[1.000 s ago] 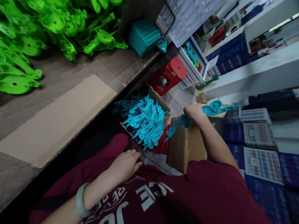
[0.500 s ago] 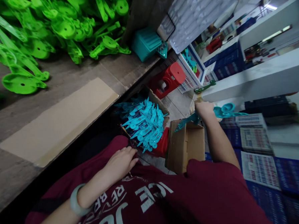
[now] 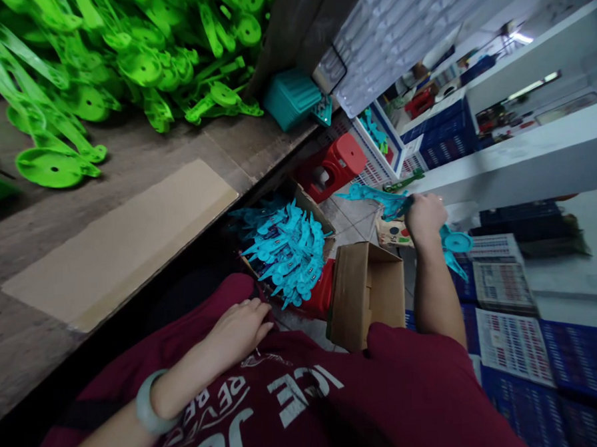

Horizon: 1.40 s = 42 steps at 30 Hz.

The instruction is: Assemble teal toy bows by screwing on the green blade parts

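My right hand (image 3: 427, 220) is closed around blue plastic parts (image 3: 457, 242), long and thin with a round disc at one end. They stick out on both sides of my fist, and the exact number is hidden. Below and to its left stands a brown cardboard box (image 3: 349, 294), its open side showing bare inner walls. My left hand (image 3: 241, 330) lies relaxed against my lap, fingers stretched out and holding nothing. Just beyond it, a pile of similar blue plastic parts (image 3: 292, 250) fills another carton.
Bright green plastic parts (image 3: 140, 65) are heaped on the worktable (image 3: 224, 144), beside a flat cardboard piece (image 3: 129, 239). A teal basket (image 3: 292, 97) stands at the table's edge. Red stools (image 3: 343, 164) and blue and white crates (image 3: 515, 339) stand on the floor.
My right hand has moved slightly right and away from the cardboard box, lifting the blue parts clear of its rim and turning them. My left hand stays in place.
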Motion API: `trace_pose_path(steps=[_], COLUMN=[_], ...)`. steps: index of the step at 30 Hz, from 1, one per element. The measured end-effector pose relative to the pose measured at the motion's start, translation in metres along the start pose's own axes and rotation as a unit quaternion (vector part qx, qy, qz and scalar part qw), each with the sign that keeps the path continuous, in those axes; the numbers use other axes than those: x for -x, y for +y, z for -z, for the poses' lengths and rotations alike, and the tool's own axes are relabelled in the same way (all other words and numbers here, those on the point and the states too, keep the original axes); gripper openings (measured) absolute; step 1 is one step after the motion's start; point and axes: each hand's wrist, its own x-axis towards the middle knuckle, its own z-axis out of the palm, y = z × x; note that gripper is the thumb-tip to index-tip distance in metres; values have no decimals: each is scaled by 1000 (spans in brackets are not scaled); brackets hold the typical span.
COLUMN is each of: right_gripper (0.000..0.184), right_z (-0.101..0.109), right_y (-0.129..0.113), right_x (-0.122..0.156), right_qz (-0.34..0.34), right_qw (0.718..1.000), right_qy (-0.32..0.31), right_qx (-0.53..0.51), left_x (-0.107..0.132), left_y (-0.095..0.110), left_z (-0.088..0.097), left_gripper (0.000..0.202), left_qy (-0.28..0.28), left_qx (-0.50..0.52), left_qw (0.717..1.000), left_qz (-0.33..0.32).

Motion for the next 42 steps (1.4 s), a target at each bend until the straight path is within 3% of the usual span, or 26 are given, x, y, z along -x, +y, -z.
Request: trace_pose_path(steps=[7, 9, 15, 21, 24, 27, 31, 34, 38, 42], right_gripper=[35, 33, 36, 36, 35, 28, 22, 27, 30, 34], right_z=[-26, -39, -76, -102, -108, -109, -105, -105, -116, -125], right_y=[1, -2, 2, 11, 1, -25, -66, -87, -91, -73], right_x=[4, 9, 38, 57, 73, 100, 147, 178, 192, 179], right_qz=[83, 60, -81, -142, -148, -136, -107, -98, -129, -170], right_qw=[989, 990, 983, 935, 899, 855, 790, 741, 689, 664], right_qy=[-104, -106, -38, -39, -38, -42, -70, -109, -138, -113], right_qx=[-58, -73, -158, -322, -409, -498, -600, -655, -700, -719], left_x=[0, 1, -1, -2, -18, -57, -122, -156, -179, -188], left_y=[0, -1, -4, -7, -5, 8, 33, 49, 54, 41], left_z=[1, 1, -4, -8, -9, -13, -17, -18, -25, -39], left_gripper=[32, 32, 31, 34, 37, 45, 61, 53, 34, 34], left_qy=[-4, -4, 20, 8, 0, -23, -12, -2, 5, 39], left_qx=[-11, -12, -2, -3, 122, 332, 450, 539, 617, 664], left_qw=[1000, 1000, 1000, 1000, 992, 942, 893, 842, 787, 746], left_qz=[-11, -13, -13, -26, -41, -37, -3, -22, -20, 25])
